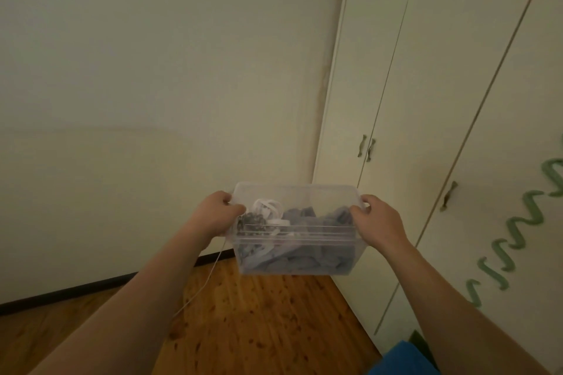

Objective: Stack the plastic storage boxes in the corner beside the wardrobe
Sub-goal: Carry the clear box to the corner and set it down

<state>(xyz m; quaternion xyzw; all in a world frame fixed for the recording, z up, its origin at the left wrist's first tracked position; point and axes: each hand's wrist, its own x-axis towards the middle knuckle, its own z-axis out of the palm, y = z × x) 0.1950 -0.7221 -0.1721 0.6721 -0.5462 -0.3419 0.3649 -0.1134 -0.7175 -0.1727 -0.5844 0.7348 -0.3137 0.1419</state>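
Observation:
I hold a clear plastic storage box [297,256] in the air in front of me, above the wooden floor. My left hand [217,213] grips its left rim and my right hand [379,222] grips its right rim, thumbs inside. The box has no lid and holds grey-blue cloth, white cables and a dark beaded thing. A thin white cord [204,283] hangs out of the box's left side toward the floor. The cream wardrobe [441,100] stands on the right, and its left edge meets the wall in a corner just behind the box.
The wooden floor [259,323] runs to a dark skirting board [76,289] under the plain wall. The wardrobe doors carry metal handles [365,149] and a green wavy decoration [518,231]. Something blue [402,359] lies at the bottom right.

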